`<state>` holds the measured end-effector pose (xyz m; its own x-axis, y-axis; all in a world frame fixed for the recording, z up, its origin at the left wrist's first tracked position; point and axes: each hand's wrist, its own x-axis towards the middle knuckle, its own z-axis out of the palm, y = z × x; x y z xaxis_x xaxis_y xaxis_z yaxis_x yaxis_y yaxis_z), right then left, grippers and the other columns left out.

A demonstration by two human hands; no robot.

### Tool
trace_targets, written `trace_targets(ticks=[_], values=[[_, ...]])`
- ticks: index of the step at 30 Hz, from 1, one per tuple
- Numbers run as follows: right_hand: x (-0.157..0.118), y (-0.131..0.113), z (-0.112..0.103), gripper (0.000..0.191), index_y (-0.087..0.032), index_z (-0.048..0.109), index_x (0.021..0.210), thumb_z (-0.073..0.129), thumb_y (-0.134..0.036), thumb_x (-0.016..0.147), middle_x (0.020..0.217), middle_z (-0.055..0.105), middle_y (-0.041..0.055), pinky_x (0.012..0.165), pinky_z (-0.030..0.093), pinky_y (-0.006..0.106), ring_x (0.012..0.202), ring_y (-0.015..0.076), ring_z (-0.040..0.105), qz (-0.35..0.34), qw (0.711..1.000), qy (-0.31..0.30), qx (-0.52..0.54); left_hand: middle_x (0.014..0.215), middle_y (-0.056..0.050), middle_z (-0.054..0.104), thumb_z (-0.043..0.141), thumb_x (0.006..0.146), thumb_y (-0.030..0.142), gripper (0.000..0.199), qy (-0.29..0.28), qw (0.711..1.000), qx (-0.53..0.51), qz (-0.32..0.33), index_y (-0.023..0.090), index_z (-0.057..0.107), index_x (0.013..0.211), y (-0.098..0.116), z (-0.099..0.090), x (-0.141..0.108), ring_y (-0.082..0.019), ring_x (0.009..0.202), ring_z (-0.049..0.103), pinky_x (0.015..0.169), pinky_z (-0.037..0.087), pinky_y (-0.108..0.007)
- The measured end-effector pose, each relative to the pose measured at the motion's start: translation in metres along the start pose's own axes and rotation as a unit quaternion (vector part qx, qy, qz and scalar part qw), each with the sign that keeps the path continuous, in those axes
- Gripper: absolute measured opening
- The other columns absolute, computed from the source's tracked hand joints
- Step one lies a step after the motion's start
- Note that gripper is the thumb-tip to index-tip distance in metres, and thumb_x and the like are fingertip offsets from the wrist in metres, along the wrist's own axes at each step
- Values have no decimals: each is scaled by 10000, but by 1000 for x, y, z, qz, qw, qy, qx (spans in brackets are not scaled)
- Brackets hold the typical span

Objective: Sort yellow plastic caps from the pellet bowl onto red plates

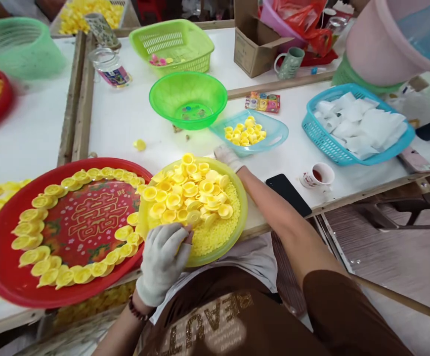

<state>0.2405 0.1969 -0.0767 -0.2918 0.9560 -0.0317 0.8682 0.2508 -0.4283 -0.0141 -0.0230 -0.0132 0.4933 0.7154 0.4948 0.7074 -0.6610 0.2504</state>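
A yellow basin [240,217] stands at the table's front edge, with small yellow plastic cup-shaped pieces [191,190] heaped over yellow pellets [215,235]. My left hand [165,259], in a white glove, is at its near left rim with fingers curled in; what they hold is hidden. My right hand [230,157], also gloved, reaches to the basin's far right side, beside a clear blue tray [276,131] of small yellow cups [245,132]. Its fingers are blurred and partly hidden. Left of the basin, a red tray [3,247] carries a ring of yellow pieces [63,274].
Behind stand a green bowl [188,89], a lime basket [196,37], a glass jar [111,69] and a cardboard box [252,52]. To the right are a blue basket [321,136] of white packets, a paper cup [317,175] of dark liquid and a black phone [288,194].
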Motion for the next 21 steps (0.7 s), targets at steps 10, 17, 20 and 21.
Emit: trace_targets(ticks=[10, 17, 20, 21], values=[[-154, -16, -49, 214, -151, 620, 987, 422, -215, 939, 976, 662, 103, 840, 484, 364, 908, 219, 599, 75, 971, 212, 83, 856, -53, 634, 621, 911, 263, 104, -95, 995, 7, -25, 194, 604, 835, 17, 14, 35, -214, 768, 584, 711, 455, -361], [-183, -102, -34, 350, -163, 617, 1189, 434, -72, 905, 1164, 649, 135, 956, 512, 407, 1106, 258, 613, -139, 977, 141, 76, 1241, -117, 648, 551, 965, 158, 68, 13, 985, -131, -107, 189, 492, 984, 9, -21, 6, -192, 1138, 643, 938, 528, -310], [-194, -128, -21, 399, -119, 580, 1271, 449, -70, 898, 1237, 611, 181, 986, 508, 461, 1161, 299, 572, -174, 976, 131, 6, 1159, -87, 684, 605, 941, 166, 135, 36, 981, -129, -137, 199, 482, 984, 1, -23, -14, -173, 1058, 682, 902, 550, -280], [-199, -134, -18, 345, -124, 607, 1214, 467, -84, 901, 1191, 625, 170, 945, 527, 452, 1106, 294, 588, -193, 975, 113, -7, 1168, -89, 682, 623, 928, 166, 156, 37, 982, -123, -137, 201, 486, 993, -2, -22, -20, -184, 1072, 680, 921, 553, -295]])
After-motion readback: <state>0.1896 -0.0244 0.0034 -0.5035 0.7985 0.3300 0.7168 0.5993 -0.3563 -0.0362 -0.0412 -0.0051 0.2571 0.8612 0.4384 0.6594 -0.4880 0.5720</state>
